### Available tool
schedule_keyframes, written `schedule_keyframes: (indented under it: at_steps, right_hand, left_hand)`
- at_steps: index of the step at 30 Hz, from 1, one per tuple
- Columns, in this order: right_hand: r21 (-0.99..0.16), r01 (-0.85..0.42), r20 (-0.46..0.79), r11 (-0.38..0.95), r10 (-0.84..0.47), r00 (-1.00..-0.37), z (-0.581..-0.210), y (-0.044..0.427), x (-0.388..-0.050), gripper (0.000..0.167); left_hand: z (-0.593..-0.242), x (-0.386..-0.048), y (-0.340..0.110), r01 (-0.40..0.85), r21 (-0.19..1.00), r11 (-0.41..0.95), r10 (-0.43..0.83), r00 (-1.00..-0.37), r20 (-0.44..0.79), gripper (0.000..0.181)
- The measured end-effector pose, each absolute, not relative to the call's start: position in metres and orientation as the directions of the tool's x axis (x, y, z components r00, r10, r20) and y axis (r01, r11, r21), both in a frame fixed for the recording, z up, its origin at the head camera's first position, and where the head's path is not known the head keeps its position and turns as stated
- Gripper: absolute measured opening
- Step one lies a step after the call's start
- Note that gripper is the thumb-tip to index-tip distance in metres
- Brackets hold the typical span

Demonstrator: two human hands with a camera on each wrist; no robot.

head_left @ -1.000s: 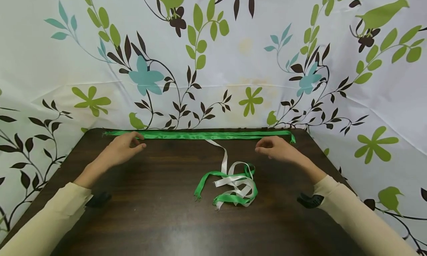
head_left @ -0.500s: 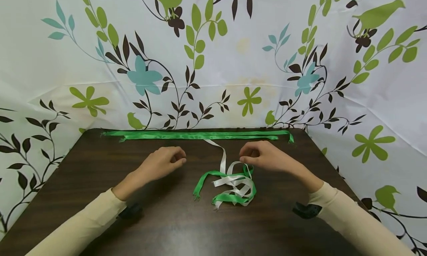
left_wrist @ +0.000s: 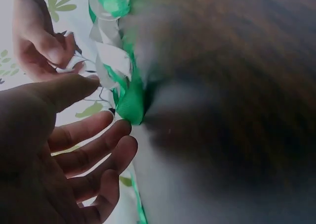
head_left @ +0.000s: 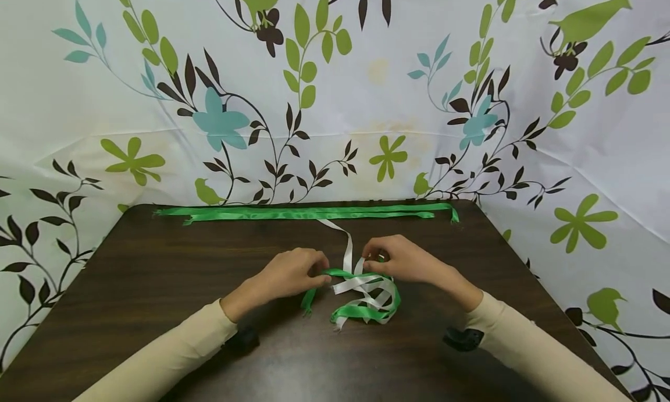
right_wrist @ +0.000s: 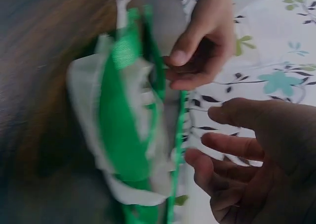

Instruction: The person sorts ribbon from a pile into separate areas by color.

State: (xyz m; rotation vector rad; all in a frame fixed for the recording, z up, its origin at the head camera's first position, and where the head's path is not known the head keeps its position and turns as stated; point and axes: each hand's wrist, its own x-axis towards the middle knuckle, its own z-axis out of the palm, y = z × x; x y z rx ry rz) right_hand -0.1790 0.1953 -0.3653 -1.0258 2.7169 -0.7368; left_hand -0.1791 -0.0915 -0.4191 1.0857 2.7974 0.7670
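A loose tangle of green ribbon point(head_left: 366, 313) and white ribbon point(head_left: 348, 251) lies mid-table in the head view. At its left side is my left hand point(head_left: 285, 274), fingertips close to a green strand. Whether they touch it is unclear; the left wrist view has thumb and fingers apart beside the green ribbon point(left_wrist: 131, 103). Over the tangle's far right side hovers my right hand point(head_left: 403, 259), hiding part of a white loop. Its fingers are loosely bent with a gap to the thumb in the right wrist view, beside the blurred green ribbon point(right_wrist: 118, 120).
Straight green ribbons point(head_left: 262, 214) stretch along the far edge of the dark wooden table point(head_left: 157, 309). A white strand runs from them to the tangle. Behind the table hangs a patterned cloth point(head_left: 335, 123) with leaves and birds.
My left hand has moved right and nearer, from the far green ribbons to the tangle. My right hand has come left and slightly down to it. The ribbons look unmoved.
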Motion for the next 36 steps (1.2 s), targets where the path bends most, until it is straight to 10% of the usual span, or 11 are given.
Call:
schedule_keyframes:
  at_steps: [9,36]
  right_hand:
    - [-0.274,-0.536,0.119,0.799,-0.525,-0.843,-0.397,0.2,-0.189,0.047]
    - [-0.416,-0.496,0.15,0.762,-0.48,-0.864,-0.419,0.233,-0.189,0.004]
  left_hand:
    - [-0.428,-0.185,-0.081,0.581,0.464,0.669,0.616,-0.783,0.092,0.031]
    - [-0.423,-0.176,-0.105,0.523,0.435,0.733,0.56,-0.827,0.05,0.005]
